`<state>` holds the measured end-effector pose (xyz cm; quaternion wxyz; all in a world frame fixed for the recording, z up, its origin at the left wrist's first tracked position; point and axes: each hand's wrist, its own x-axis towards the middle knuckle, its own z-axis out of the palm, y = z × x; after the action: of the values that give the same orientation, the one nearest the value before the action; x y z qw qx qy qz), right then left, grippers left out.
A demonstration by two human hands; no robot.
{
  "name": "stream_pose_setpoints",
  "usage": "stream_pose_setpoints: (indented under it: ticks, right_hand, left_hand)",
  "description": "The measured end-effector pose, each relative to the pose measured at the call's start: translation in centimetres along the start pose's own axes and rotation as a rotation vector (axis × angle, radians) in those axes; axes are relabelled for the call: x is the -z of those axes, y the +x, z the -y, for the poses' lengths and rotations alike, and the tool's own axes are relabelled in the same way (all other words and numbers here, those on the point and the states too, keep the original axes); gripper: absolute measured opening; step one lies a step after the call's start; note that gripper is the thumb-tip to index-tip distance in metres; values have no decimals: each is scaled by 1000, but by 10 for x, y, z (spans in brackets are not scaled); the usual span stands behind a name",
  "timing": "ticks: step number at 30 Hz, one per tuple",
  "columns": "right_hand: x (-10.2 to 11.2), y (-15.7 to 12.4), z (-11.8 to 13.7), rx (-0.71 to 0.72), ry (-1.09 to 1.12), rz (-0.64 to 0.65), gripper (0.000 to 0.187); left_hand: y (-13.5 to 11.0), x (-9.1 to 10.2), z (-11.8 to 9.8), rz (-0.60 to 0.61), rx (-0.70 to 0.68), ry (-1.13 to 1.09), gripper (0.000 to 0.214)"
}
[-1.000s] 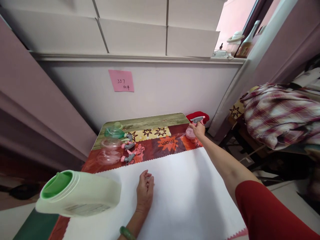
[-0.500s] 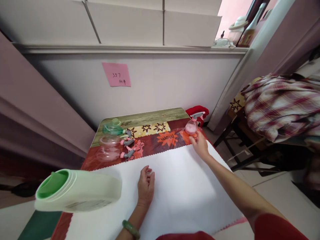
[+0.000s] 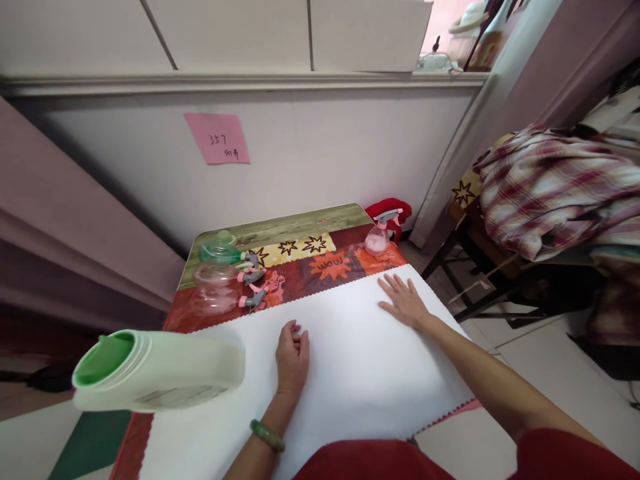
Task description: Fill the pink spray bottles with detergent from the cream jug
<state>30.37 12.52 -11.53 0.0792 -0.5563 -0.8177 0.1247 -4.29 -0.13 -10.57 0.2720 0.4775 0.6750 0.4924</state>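
My right hand lies palm down on the white mat, its fingers spread and nothing in it. Beyond its fingertips a small spray bottle with pink liquid and a grey-and-pink trigger head stands upright. My left hand rests on the mat with fingers loosely curled, and I see nothing in them. To its left is a large pale green jug with a green top opening. Behind the jug, a green spray bottle and two clear pink ones lie on their sides, trigger heads pointing right.
The table's patterned cover shows behind the mat. A wall with a pink note rises at the back. Curtains hang on both sides. At right, a plaid cloth covers part of a dark stool; a red item is behind the table corner.
My right hand has let go of the pink-liquid spray bottle and drawn back onto the mat, fingers spreading. The bottle now stands on the table's far right. My left hand stays put.
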Motion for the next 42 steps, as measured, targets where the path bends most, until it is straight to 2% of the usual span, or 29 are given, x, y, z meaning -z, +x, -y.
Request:
stream_pose_setpoints:
  ticks: [3, 6, 8, 9, 10, 11, 13, 14, 16, 20, 22, 26, 28, 30, 31, 32, 34, 35, 38, 42]
  right_hand:
    - [18, 10, -19, -121, 40, -37, 73]
    - [43, 14, -20, -300, 144, -259, 77]
    - [54, 8, -7, -342, 383, -415, 77]
    - [55, 3, 3, -339, 581, -429, 73]
    - [54, -3, 13, -341, 828, -386, 67]
    - [50, -11, 23, -350, 1093, -272, 65]
    - [37, -26, 38, -359, 1495, 87, 71]
    - [30, -31, 41, -375, 1622, 213, 73]
    - [20, -37, 39, -397, 1784, 350, 75]
    - [25, -26, 16, -463, 1875, 425, 81]
    - [38, -14, 5, -512, 1783, 339, 81]
    - [58, 9, 1, -625, 1292, -109, 76]
    - [56, 10, 10, -639, 1153, -273, 71]
    - [42, -1, 24, -567, 1019, -355, 70]
    - [32, -11, 31, -508, 937, -374, 71]
    - [21, -23, 37, -365, 682, -327, 72]
    - [0, -46, 44, -133, 246, -167, 74]
    - [-8, -56, 43, -82, 101, -104, 77]
    - [-15, -65, 22, -77, -144, -25, 79]
    - [-4, -46, -25, -182, -213, -53, 74]
  left_hand:
    - [0, 0, -1, -4, -1, -8, 42]
    - [0, 0, 0, -1, 9, -36, 42]
    - [0, 0, 1, 13, 19, -69, 42]
    - [0, 1, 2, 22, 25, -88, 42]
    - [0, 1, 2, 31, 33, -110, 41]
    - [0, 1, 2, 39, 43, -132, 41]
    - [0, 2, 1, 48, 65, -174, 41]
    - [-1, 2, 0, 49, 75, -192, 41]
    - [-1, 3, -1, 45, 89, -220, 41]
    - [-2, 3, -4, 26, 101, -252, 39]
    - [-2, 3, -5, 21, 100, -262, 38]
    - [-2, 4, -7, 17, 96, -277, 37]
    - [-2, 4, -7, 17, 97, -283, 38]
    - [-2, 3, -6, 19, 97, -286, 38]
    - [-2, 3, -5, 21, 97, -286, 38]
    - [-2, 3, -4, 23, 97, -286, 38]
    - [-2, 2, -1, 26, 98, -285, 38]
    - [-2, 2, 0, 26, 99, -284, 38]
    - [-2, 0, 4, 16, 98, -279, 37]
    - [-6, -2, 6, -5, 86, -271, 33]
